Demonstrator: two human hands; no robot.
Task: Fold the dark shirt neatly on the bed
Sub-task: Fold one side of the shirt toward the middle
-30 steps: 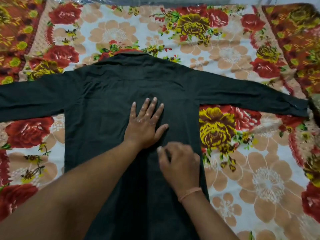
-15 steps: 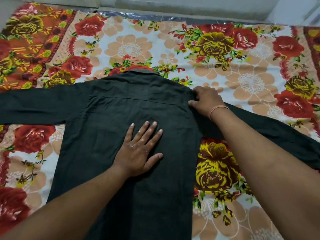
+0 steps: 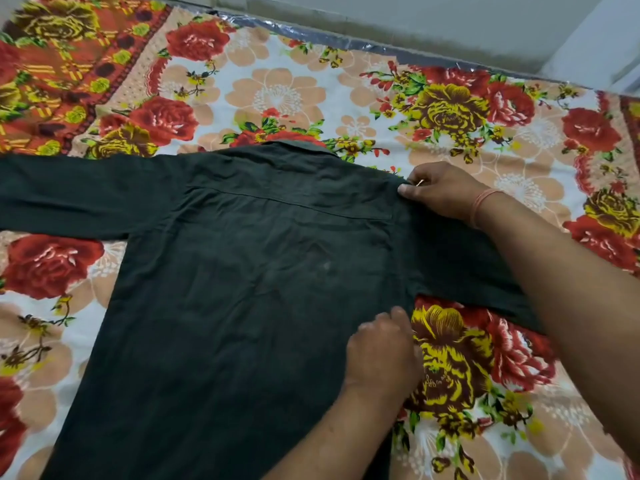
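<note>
The dark shirt (image 3: 249, 278) lies back side up on the bed, collar at the far edge, both sleeves spread out to the sides. My right hand (image 3: 440, 192) pinches the cloth at the shirt's right shoulder seam. My left hand (image 3: 381, 348) is curled over the shirt's right side edge, below the armpit, fingers closed on the hem there. My right forearm crosses over the right sleeve and hides much of it. The left sleeve runs off the frame's left edge.
A floral bedsheet (image 3: 277, 95) with red, yellow and peach flowers covers the bed. A pale wall (image 3: 415, 22) runs along the bed's far edge, with a strip of shiny plastic (image 3: 311, 32) at the seam.
My left hand left the middle of the shirt's back and moved right to grip the side edge. My right hand stayed at the right shoulder seam. The camera view shifted closer.
</note>
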